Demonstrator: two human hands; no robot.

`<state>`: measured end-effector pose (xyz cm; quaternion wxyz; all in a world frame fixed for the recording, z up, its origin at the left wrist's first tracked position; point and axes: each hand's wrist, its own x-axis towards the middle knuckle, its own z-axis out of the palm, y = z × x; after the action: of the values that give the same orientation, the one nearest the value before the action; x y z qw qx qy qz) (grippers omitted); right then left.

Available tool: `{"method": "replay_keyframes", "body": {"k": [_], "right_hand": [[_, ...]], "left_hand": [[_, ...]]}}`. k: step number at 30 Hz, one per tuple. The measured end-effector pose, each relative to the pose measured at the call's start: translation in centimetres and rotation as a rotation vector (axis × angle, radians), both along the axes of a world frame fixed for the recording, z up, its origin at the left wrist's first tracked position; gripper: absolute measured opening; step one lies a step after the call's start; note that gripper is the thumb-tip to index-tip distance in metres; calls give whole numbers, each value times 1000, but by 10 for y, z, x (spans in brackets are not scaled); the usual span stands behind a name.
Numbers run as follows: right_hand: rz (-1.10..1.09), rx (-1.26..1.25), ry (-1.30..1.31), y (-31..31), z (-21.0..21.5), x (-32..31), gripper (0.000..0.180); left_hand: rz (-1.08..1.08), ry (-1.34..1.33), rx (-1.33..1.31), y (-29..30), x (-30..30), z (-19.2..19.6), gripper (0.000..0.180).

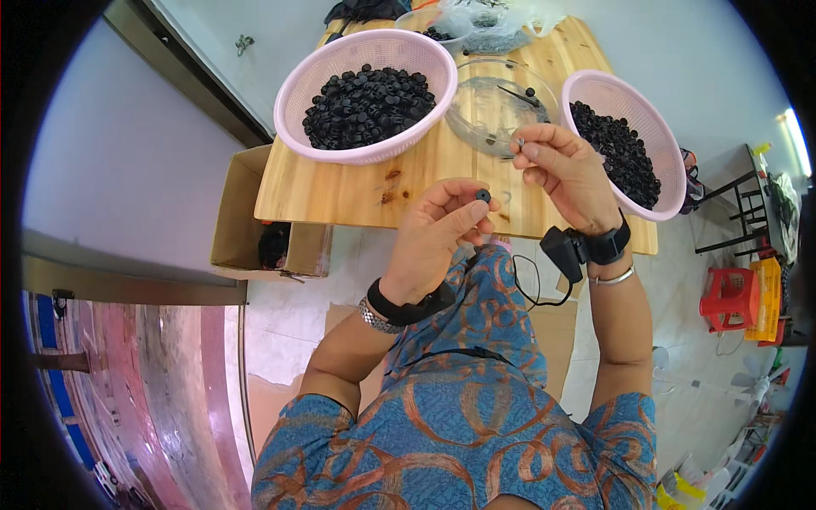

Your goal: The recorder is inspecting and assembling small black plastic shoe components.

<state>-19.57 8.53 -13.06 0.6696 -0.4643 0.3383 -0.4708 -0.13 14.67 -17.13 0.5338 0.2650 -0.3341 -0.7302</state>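
Note:
My left hand (444, 225) is closed over the near edge of the table, pinching a small round black cap (483, 195) between thumb and fingers. A dark hole or spot shows in the cap's middle. Up and to its right, my right hand (561, 166) pinches a tiny silvery piece (520, 143), too small to tell its kind. Just beyond the hands sits a clear round tray (459, 119) with many small metal-coloured bits, a thin black tool (517, 95) and a few black caps. The two hands are apart.
A pink basket (293, 136) heaped with black caps stands at the left of the wooden table (340, 191); another pink basket (674, 170) holds black pieces at the right. Clear bags (501, 30) lie at the back. A cardboard box (229, 221) sits below left, red stools (729, 297) far right.

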Motion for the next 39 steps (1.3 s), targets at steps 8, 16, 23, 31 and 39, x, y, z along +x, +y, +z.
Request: {"method": "replay_keyframes", "body": {"k": [8,16,23,31,39], "right_hand": [[-114,-67,67,-40,6,1,23],[-176,-167,432,-96,14,3,14],[-213,-299,720,-112,10,2,9],[-215,-245,667,-104,17,6,9],[-142,-138,705,-105,18,-5,14]], "left_hand": [[9,19,93,-10,-17,2,19],[5,63,90,-8,-7,-13,20],[-4,69,93,-15,2,-13,21],[7,60,59,-20,6,-10,21],[-4,57,15,-36,-5,7,19]]}}
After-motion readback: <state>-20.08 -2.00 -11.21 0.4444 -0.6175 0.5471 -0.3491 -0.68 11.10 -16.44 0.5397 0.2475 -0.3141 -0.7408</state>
